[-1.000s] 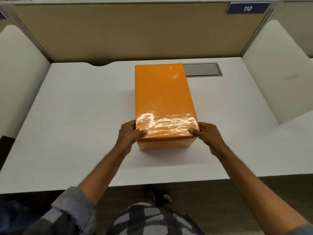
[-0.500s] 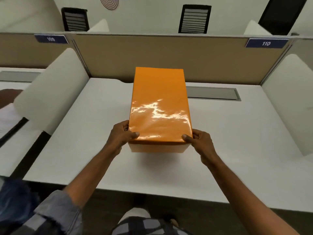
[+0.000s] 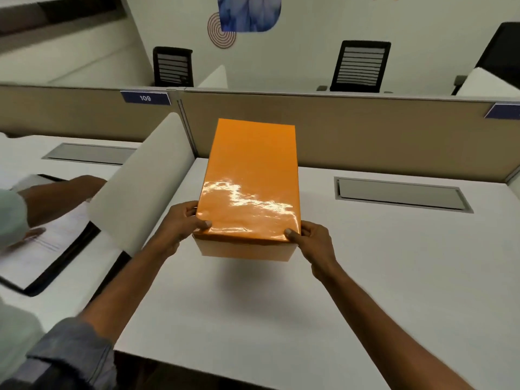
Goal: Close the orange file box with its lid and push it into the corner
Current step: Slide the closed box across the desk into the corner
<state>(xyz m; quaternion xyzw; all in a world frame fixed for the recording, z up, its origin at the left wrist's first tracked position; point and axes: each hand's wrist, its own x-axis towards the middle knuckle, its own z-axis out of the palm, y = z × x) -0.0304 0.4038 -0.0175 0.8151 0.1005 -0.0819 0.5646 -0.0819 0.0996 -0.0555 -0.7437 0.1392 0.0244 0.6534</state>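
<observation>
Lidded box (image 3: 250,187), gripped at its near corners by left hand (image 3: 180,223) and right hand (image 3: 312,237), has moved leftward across the desk (image 3: 365,263); it now nears the back-left corner.

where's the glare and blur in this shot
Head view: a white glare streak lies across the near half of the orange lid; a soft shadow sits on the desk under the box front; the neighbour's arm at left is motion-blurred; wide-angle bending curves the partition.
</observation>
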